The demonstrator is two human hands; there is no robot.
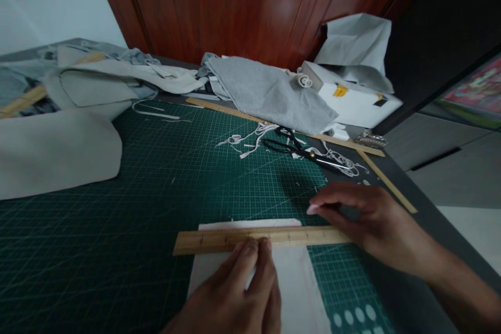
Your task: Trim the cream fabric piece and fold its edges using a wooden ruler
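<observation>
My left hand [245, 287] has its fingers bunched together, with the tips pressing a wooden ruler [321, 236] down. That ruler lies crosswise over a piece of white fabric [291, 284], leaving a strip of the far edge showing beyond it. Faint pink lines run along the fabric's sides. To the right, my right hand [364, 214] pinches a small pale pink piece of tailor's chalk [312, 209] between thumb and forefinger, just above the green cutting mat [164, 198]. The lower part of this hand is close to the ruler's right end and covers it.
Black-handled scissors [309, 154] lie among fabric scraps [254, 141] on the mat. Behind them are a long wooden ruler [227, 110], grey cloth [270, 94] and a white box [346, 96]. Pale fabric [58, 151] covers the left side. Another wooden strip [387, 180] lies at right.
</observation>
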